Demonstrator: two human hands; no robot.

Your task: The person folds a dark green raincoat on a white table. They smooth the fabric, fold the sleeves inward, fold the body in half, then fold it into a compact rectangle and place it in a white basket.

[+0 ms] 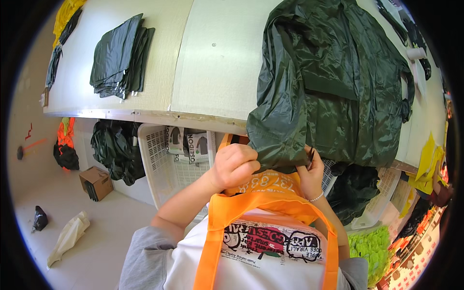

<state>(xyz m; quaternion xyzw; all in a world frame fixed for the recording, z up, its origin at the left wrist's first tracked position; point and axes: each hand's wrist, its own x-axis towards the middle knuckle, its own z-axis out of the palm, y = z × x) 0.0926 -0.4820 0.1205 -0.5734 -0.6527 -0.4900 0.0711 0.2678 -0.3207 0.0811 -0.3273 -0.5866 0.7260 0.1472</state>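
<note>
A shiny dark green rain jacket (333, 92) lies spread over the right part of the table, its near edge hanging over the front toward me. My left hand (235, 166) is closed, its fingers gripping the left corner of the hanging part. With its fingers pinched, my right hand (311, 175) holds the lower edge of the same part, a short way to the right. A small dark pointed tool (310, 154), perhaps thread snips, shows at the right fingertips; its full shape is hidden.
A stack of folded dark green pieces (121, 58) rests on the pale table (217, 63). Below are a white plastic basket (152, 164) with packets, hanging dark garments (116, 150), a cardboard box (95, 183) and dark fabric (353, 191). A thread spool (415, 53) stands far right.
</note>
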